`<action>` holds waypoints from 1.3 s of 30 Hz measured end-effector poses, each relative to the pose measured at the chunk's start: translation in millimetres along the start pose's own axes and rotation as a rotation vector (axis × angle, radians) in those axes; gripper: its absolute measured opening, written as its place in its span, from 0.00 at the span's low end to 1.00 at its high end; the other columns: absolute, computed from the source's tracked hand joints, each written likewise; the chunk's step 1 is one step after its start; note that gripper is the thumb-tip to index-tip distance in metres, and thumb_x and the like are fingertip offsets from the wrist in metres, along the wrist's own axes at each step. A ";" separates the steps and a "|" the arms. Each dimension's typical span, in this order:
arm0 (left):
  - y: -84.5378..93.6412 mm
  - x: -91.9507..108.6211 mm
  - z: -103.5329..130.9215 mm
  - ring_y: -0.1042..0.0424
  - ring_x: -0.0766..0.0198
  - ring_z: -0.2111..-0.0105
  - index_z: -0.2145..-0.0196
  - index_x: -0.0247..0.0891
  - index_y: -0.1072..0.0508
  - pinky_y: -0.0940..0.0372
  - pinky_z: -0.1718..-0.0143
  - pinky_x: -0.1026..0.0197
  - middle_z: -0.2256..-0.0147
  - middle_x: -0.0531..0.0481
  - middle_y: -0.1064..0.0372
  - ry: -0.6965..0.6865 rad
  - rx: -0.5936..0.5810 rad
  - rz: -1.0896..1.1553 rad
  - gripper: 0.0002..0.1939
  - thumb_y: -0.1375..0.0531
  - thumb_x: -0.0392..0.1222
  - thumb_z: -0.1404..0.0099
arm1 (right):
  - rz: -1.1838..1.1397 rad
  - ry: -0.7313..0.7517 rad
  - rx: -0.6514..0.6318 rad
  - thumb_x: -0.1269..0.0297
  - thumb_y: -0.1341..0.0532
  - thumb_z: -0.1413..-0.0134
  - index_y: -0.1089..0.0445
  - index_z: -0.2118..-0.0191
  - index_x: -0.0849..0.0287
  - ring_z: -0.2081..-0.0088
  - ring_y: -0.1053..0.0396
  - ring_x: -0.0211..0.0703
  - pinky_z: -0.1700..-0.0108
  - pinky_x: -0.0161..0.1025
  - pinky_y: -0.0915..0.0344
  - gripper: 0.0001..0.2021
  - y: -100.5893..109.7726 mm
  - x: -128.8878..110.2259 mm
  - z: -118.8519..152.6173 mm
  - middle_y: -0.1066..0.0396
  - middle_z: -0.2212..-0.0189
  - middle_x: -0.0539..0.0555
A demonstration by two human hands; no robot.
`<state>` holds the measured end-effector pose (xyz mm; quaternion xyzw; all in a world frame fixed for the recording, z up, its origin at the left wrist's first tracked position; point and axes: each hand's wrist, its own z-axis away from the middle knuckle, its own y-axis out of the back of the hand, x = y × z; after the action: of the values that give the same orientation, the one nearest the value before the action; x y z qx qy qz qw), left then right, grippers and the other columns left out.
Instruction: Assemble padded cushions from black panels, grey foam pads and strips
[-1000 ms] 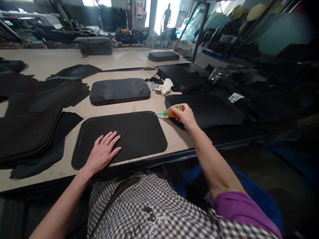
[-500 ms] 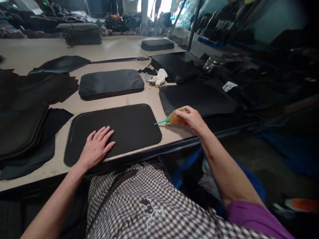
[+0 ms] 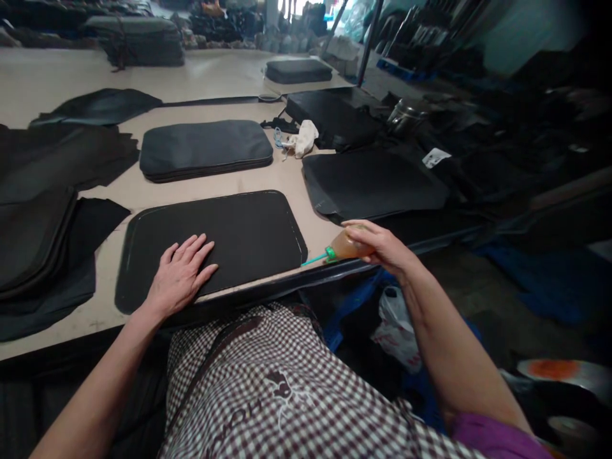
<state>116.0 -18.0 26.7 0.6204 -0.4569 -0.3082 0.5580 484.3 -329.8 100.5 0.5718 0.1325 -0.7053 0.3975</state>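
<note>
A black rounded panel [image 3: 239, 236] lies flat near the front edge of the table, with a thin shiny line along parts of its rim. My left hand [image 3: 179, 274] rests on the panel's left half, fingers spread. In my right hand [image 3: 382, 245] is a squeeze bottle [image 3: 348, 244] of amber liquid, probably glue, with a green cap and a long thin green nozzle. The bottle is tilted nearly flat, and its nozzle tip meets the panel's front right corner.
Behind the panel sits a stack of black panels [image 3: 205, 150]. Another dark sheet [image 3: 373, 182] lies to the right, and dark pieces [image 3: 33, 248] are piled at left. A crumpled white cloth [image 3: 303, 139] and a metal container [image 3: 406, 115] stand farther back. The table edge [image 3: 268, 284] runs close before me.
My right hand has brought the bottle down the panel's right side, from mid-edge to the front corner. The left hand stays flat on the panel. The camera view has tipped slightly downward.
</note>
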 end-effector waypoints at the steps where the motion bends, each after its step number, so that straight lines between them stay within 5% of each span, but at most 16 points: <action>1: 1.0 -0.3 -0.2 0.48 0.48 0.26 0.29 0.46 0.36 0.55 0.26 0.38 0.26 0.43 0.46 0.009 -0.003 0.018 0.30 0.52 0.59 0.22 | -0.055 -0.003 -0.036 0.40 0.26 0.53 0.23 0.48 0.54 0.77 0.40 0.34 0.83 0.28 0.49 0.31 -0.8 1.9 0.6 0.28 0.64 0.52; 6: 33.5 -9.7 1.1 0.44 0.52 0.27 0.31 0.45 0.35 0.52 0.26 0.42 0.28 0.45 0.42 0.050 -0.129 0.364 0.30 0.55 0.59 0.21 | -0.259 0.059 -0.167 0.38 0.27 0.53 0.24 0.44 0.46 0.69 0.29 0.46 0.79 0.36 0.36 0.32 -22.5 3.0 5.4 0.25 0.51 0.56; 9: 66.3 -29.4 6.1 0.35 0.55 0.33 0.31 0.42 0.35 0.42 0.30 0.51 0.31 0.44 0.36 0.163 -0.084 0.602 0.30 0.53 0.59 0.21 | -0.291 0.072 -0.249 0.49 0.20 0.63 0.25 0.43 0.40 0.65 0.26 0.52 0.74 0.43 0.27 0.36 -52.0 -7.1 6.7 0.25 0.48 0.55; 12: 92.4 -56.6 19.3 0.30 0.53 0.38 0.36 0.39 0.29 0.38 0.34 0.53 0.37 0.42 0.29 0.275 0.020 0.629 0.28 0.48 0.58 0.23 | -0.255 0.070 -0.343 0.56 0.20 0.63 0.26 0.43 0.38 0.75 0.32 0.47 0.81 0.41 0.36 0.36 -93.4 -21.7 8.1 0.23 0.59 0.56; 15: 105.1 -80.6 38.2 0.27 0.55 0.43 0.40 0.37 0.24 0.36 0.37 0.53 0.41 0.42 0.25 0.351 0.099 0.597 0.25 0.45 0.56 0.25 | -0.150 0.141 -0.444 0.50 0.24 0.54 0.28 0.46 0.44 0.82 0.43 0.42 0.85 0.38 0.47 0.28 -142.7 -35.9 9.9 0.33 0.76 0.49; 19: 103.2 -96.2 57.3 0.25 0.58 0.48 0.44 0.38 0.22 0.33 0.41 0.55 0.47 0.43 0.23 0.349 0.128 0.524 0.20 0.45 0.48 0.25 | 0.085 0.360 -0.453 0.42 0.27 0.50 0.30 0.52 0.50 0.76 0.34 0.44 0.77 0.41 0.35 0.26 -210.3 -54.0 13.7 0.29 0.70 0.50; 26: 71.3 -100.6 57.9 0.29 0.57 0.41 0.48 0.40 0.20 0.35 0.36 0.48 0.47 0.44 0.22 0.060 0.000 0.394 0.25 0.49 0.28 0.36 | 0.173 0.567 -0.474 0.34 0.29 0.51 0.32 0.54 0.52 0.59 0.26 0.55 0.56 0.50 0.27 0.30 -297.3 -74.1 23.7 0.25 0.61 0.53; 32: 62.6 -103.5 55.1 0.33 0.53 0.38 0.50 0.44 0.19 0.45 0.32 0.42 0.46 0.50 0.21 -0.001 -0.068 0.242 0.31 0.49 0.25 0.44 | 0.151 0.759 -0.342 0.39 0.29 0.49 0.36 0.49 0.50 0.54 0.27 0.55 0.48 0.52 0.28 0.29 -330.2 -77.1 27.9 0.27 0.54 0.53; 39: 67.6 -96.7 56.4 0.34 0.53 0.38 0.52 0.44 0.19 0.49 0.32 0.42 0.47 0.51 0.20 0.036 -0.068 0.225 0.31 0.49 0.26 0.47 | 0.224 0.950 -0.330 0.44 0.33 0.43 0.36 0.49 0.51 0.52 0.27 0.57 0.47 0.54 0.28 0.24 -349.0 -80.2 34.9 0.28 0.52 0.57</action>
<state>12.7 49.7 69.7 0.5513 -0.5028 -0.2477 0.6180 213.7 -92.9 91.1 0.7695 0.3459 -0.2904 0.4515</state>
